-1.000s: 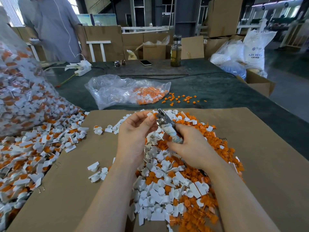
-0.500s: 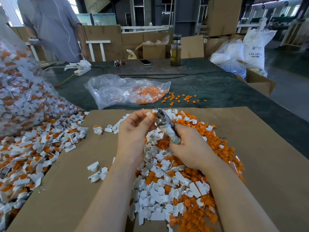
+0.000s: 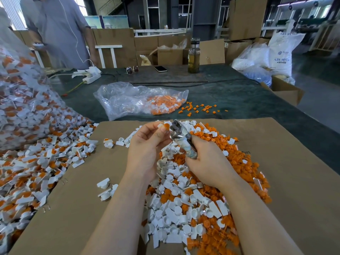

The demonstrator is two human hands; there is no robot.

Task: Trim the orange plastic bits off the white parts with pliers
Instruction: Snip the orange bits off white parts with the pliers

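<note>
Orange-and-white parts [image 3: 184, 199] heap beneath both hands; plastic bag [image 3: 136, 100] behind.

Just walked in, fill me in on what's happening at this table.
A person is trimming plastic parts over a cardboard sheet. The left hand pinches a white part with an orange bit at the fingertips, and the right hand grips pliers with the head right beside that piece. A mixed pile of white and orange pieces lies under the hands, and untrimmed parts spill from a bag at the left.
</note>
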